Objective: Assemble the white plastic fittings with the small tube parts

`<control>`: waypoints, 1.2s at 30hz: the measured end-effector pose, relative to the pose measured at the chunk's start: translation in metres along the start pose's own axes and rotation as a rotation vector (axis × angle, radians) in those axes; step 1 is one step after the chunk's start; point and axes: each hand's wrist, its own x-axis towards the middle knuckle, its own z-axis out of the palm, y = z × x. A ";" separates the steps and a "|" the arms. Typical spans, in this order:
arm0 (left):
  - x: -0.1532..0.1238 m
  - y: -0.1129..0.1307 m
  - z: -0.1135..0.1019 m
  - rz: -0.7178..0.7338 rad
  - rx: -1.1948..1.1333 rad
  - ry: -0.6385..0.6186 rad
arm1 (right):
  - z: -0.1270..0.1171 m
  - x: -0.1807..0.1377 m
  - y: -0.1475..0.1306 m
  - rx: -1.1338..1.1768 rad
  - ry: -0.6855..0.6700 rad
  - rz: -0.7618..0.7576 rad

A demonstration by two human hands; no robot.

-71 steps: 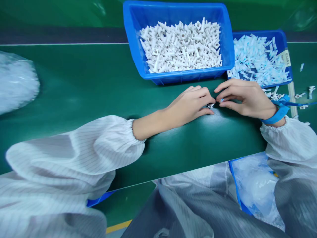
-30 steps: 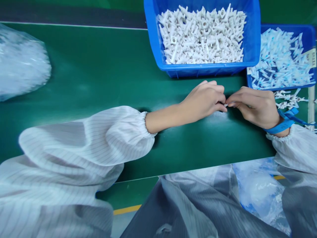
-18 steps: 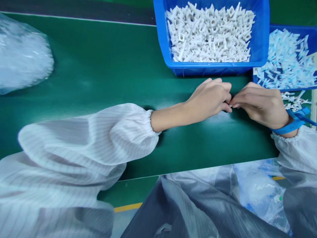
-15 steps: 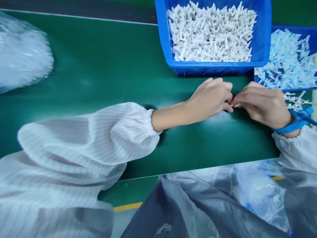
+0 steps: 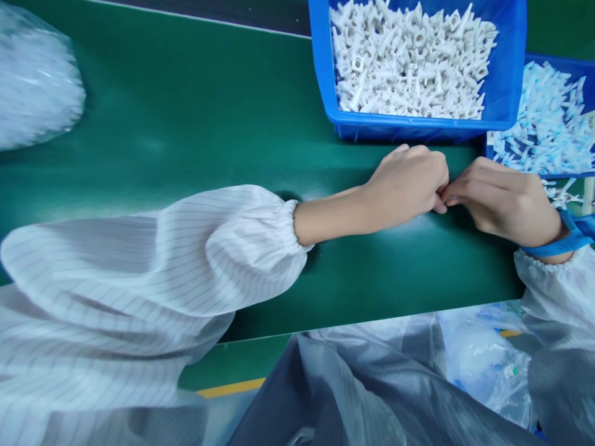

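Note:
My left hand [image 5: 413,179] and my right hand [image 5: 504,198] meet fingertip to fingertip over the green tabletop [image 5: 195,124]. Both are closed in a pinch, and whatever lies between the fingers is hidden. A blue strap [image 5: 548,248] circles my right wrist. Just beyond my left hand stands a blue bin [image 5: 418,124] heaped with small white plastic parts [image 5: 413,68]. Past my right hand is a second blue bin [image 5: 560,172] with small light-blue and white pieces [image 5: 543,124].
A clear bag of white pieces [image 5: 37,87] lies at the far left. Loose white parts [image 5: 562,193] are scattered beside my right wrist. Below the table's front edge, a plastic bag [image 5: 488,359] shows near my lap.
The whole view has shifted a little, so the bins and my hands appear farther right. My hands have drawn tighter together, and the small white bit seen between them is now covered.

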 end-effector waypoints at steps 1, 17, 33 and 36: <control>0.000 0.000 0.001 0.011 0.001 0.008 | -0.001 0.000 -0.002 -0.058 0.003 -0.029; 0.006 -0.012 0.005 0.053 0.001 -0.011 | 0.011 -0.003 -0.003 -0.267 0.031 -0.041; 0.000 -0.019 0.006 0.092 0.028 -0.001 | 0.010 -0.009 0.004 0.061 0.013 0.149; -0.003 -0.014 0.003 0.056 0.074 -0.029 | 0.011 -0.009 0.001 0.014 0.029 0.090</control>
